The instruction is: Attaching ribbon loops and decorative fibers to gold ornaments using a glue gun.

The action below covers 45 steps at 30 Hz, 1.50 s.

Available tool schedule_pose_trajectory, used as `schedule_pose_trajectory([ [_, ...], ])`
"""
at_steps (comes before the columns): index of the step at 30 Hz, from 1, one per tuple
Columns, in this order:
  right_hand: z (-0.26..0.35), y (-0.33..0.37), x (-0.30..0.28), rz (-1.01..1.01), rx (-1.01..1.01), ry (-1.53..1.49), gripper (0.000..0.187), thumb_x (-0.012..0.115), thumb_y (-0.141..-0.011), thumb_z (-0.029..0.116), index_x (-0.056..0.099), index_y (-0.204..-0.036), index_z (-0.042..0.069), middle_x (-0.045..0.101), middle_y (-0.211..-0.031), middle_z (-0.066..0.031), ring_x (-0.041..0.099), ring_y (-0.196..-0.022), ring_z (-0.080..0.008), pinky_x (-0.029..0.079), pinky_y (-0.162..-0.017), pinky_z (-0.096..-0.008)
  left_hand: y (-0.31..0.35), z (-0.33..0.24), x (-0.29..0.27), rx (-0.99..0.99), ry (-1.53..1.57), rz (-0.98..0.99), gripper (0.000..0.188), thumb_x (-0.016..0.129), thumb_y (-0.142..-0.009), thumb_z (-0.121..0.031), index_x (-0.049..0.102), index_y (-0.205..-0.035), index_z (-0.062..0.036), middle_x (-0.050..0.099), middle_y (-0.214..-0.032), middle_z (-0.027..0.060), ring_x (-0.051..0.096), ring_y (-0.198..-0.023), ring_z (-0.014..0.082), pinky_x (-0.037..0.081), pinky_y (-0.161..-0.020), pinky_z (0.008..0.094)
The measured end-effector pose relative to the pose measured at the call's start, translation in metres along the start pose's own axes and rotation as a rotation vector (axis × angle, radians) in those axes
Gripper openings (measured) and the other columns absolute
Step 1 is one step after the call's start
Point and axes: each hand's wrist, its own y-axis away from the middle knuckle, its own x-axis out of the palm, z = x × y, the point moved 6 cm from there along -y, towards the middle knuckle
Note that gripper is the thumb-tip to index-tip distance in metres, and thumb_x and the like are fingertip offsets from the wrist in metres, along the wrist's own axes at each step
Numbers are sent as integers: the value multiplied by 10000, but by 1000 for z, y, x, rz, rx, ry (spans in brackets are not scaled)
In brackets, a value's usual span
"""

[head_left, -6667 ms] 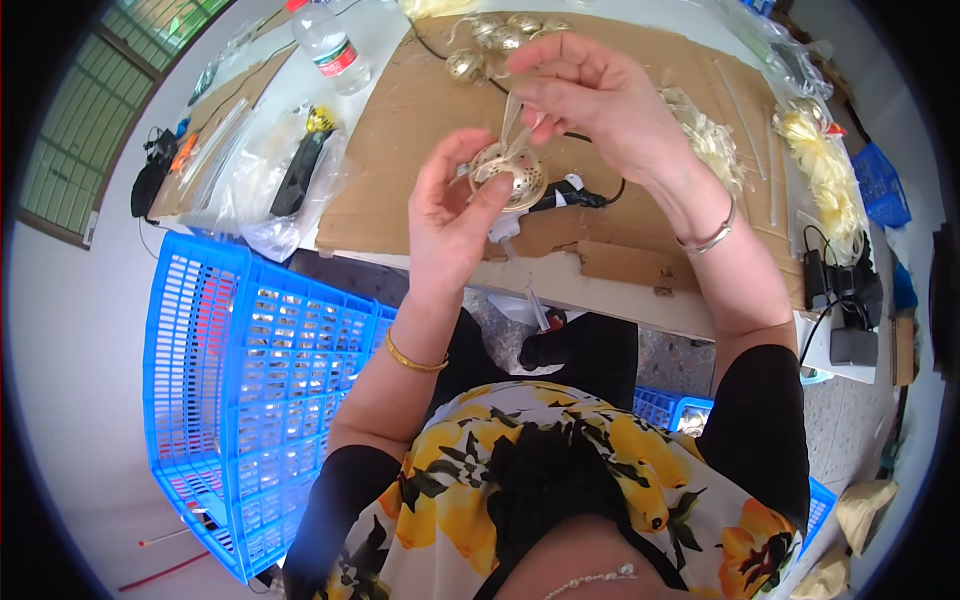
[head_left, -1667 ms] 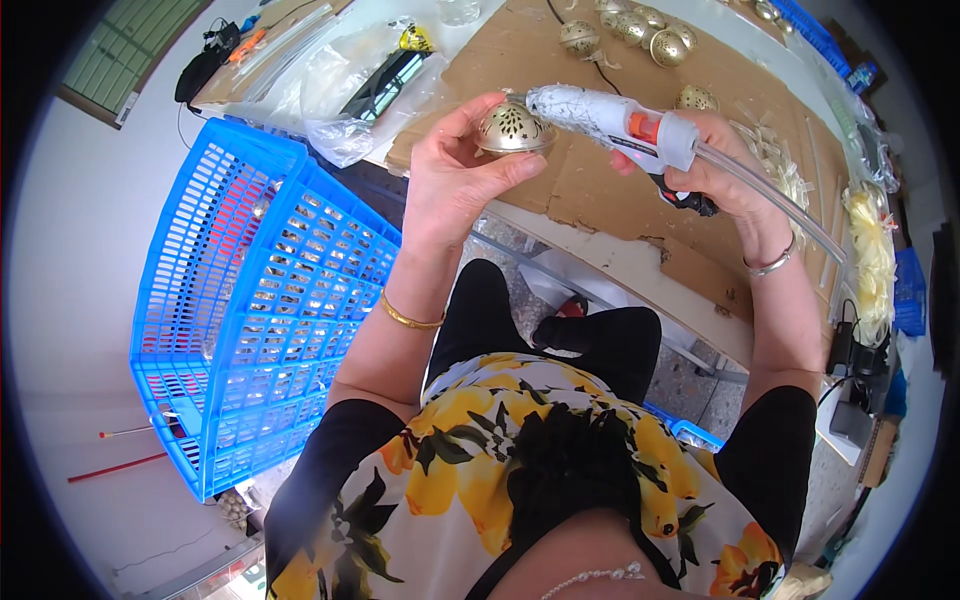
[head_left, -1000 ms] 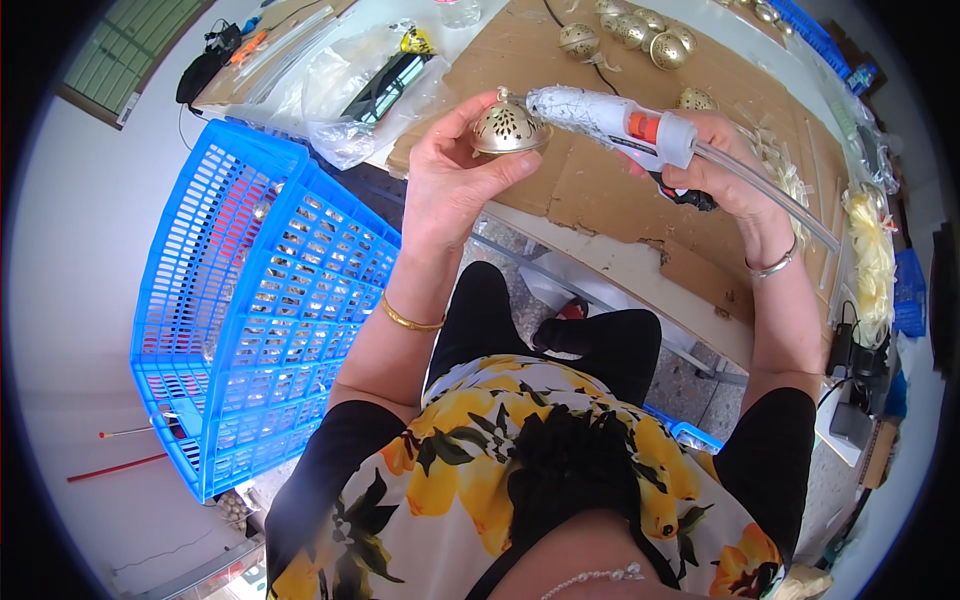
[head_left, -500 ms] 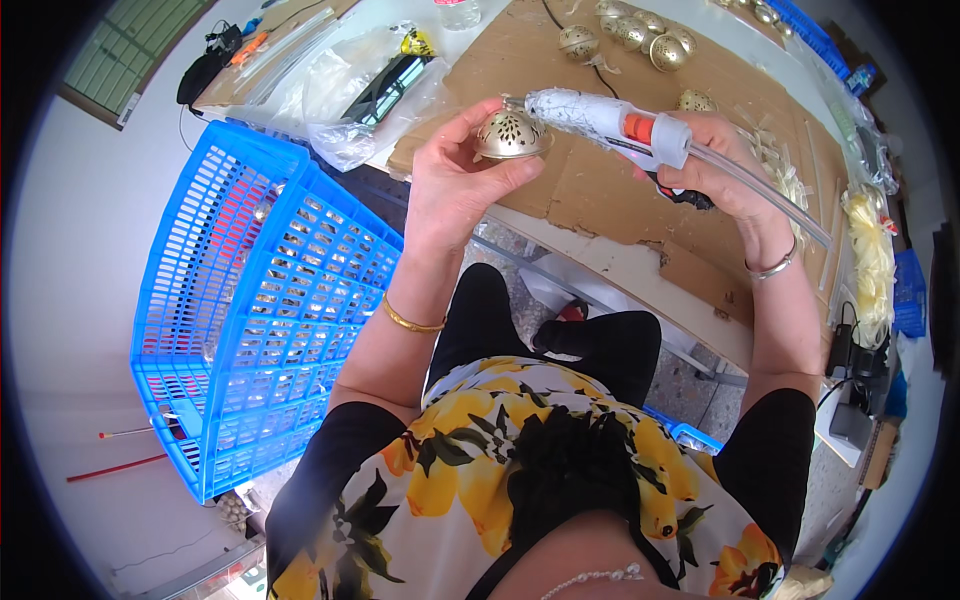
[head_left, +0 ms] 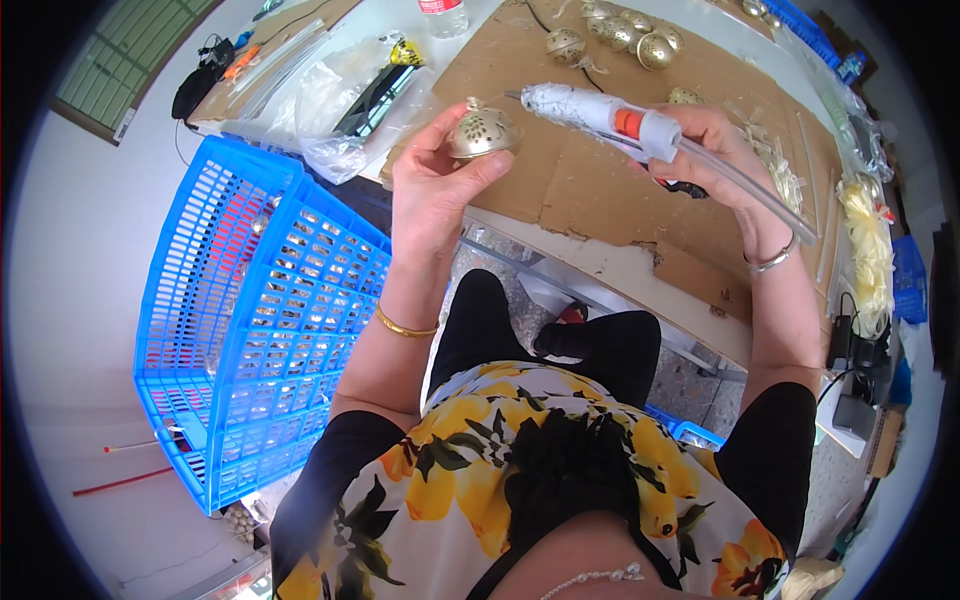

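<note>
A pale gold ball ornament (head_left: 482,133) with small cut-out holes is held between the thumb and fingers of my left hand (head_left: 432,175). Its small top piece points up. My right hand (head_left: 715,150) grips a hot glue gun (head_left: 590,112) with a whitish, wrapped-looking barrel and an orange part near its back. A long clear glue stick (head_left: 745,185) sticks out of the rear of the gun. The nozzle points left toward the ornament's top, with a gap between them. Both hands are above the near part of the cardboard-covered table (head_left: 580,190).
Several similar ball ornaments (head_left: 655,52) sit on the far cardboard. A tall blue plastic crate (head_left: 300,330) holding many ornaments stands at my left. Clear plastic bags (head_left: 335,110) and a bottle (head_left: 443,18) lie beyond it. Cream ribbon bundles (head_left: 868,250) hang at the right edge.
My left hand has moved left with the ornament, away from the glue gun's nozzle. The nozzle touched or nearly touched the ornament's top before; now they are apart.
</note>
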Motion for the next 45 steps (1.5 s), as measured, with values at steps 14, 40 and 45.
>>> schedule_pose_trajectory([
  [14, -14, -9, 29, 7, -275, 920, 434, 700, -660, 227, 598, -1028, 20, 574, -996, -117, 548, -908, -271, 441, -799, -345, -31, 16, -37, 25, -73, -73, 404, 614, -795, 13, 486, -1178, 26, 593, -1041, 115, 589, -920, 193, 502, -828, 336],
  [40, -81, 28, -210, -550, 505, 1145, 195, 577, -757, 74, 662, -932, 81, 659, -909, -92, 620, -865, -215, 475, -790, -314, -29, 43, -22, -11, -76, -21, 505, 662, -723, 67, 471, -1190, 46, 580, -1053, 106, 563, -942, 155, 448, -858, 269],
  [45, -92, 12, -213, -445, 557, 1308, 194, 578, -739, 97, 661, -915, 96, 655, -903, -102, 610, -891, -255, 471, -790, -342, -29, 44, -19, -21, -113, -9, 530, 677, -710, 62, 465, -1195, 44, 577, -1061, 106, 557, -960, 155, 452, -861, 273],
])
